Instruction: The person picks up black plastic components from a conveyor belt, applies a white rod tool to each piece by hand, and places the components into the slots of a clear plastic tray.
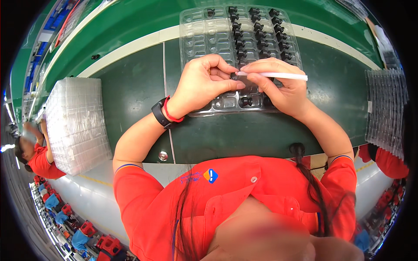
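Note:
My left hand [202,80] pinches a small black part [235,76] between thumb and fingertips. In my right hand [283,85] is a thin white pen-like stick [287,76], its tip touching or almost touching that part. Both hands are over the near half of a transparent plastic tray [196,32]. Small black parts fill most pockets of its right columns, while the left columns are largely bare. One black part [245,101] lies in a pocket at the near edge, just below my hands. My fingers hide much of the tray's middle.
On the dark green table [130,104], a tall stack of transparent trays [78,126] stands at left. Another tray stack [385,111] is at far right. A small black item [95,57] lies beyond the pale strip. A person in red [43,163] is at far left.

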{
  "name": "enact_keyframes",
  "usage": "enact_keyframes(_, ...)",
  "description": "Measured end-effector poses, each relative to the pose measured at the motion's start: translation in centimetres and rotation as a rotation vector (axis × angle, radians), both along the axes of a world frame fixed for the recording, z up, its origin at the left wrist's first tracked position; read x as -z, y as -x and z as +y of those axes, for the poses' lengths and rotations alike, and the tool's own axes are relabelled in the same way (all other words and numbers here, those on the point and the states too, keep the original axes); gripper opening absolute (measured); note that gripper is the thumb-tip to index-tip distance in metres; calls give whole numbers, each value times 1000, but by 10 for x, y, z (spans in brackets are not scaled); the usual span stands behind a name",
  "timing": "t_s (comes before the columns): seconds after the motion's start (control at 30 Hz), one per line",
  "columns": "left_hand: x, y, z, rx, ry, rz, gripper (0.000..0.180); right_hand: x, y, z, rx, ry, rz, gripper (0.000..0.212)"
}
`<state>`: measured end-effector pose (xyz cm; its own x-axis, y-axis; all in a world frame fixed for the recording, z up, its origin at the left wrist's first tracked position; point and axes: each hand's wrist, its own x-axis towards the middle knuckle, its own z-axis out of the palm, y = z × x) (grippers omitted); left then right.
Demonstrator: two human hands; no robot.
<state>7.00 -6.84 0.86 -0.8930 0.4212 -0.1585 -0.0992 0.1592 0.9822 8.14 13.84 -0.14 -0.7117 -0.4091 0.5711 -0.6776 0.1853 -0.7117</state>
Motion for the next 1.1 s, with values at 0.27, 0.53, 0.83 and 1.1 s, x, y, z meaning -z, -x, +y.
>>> enact_keyframes(0.27,4,-2,0,-21,-36,-13,23,0,-2,-2,15,-74,-74,14)
enact_keyframes(0.53,2,-2,0,-16,-13,23,22,-1,-2,-3,1,-71,-54,14)
enact_keyframes(0.83,4,-3,0,-26,24,72,22,-1,-2,-6,2,-71,-77,14)
enact_keyframes(1.1,5,-4,2,-42,59,138,22,0,-2,-10,38,-55,-130,13)
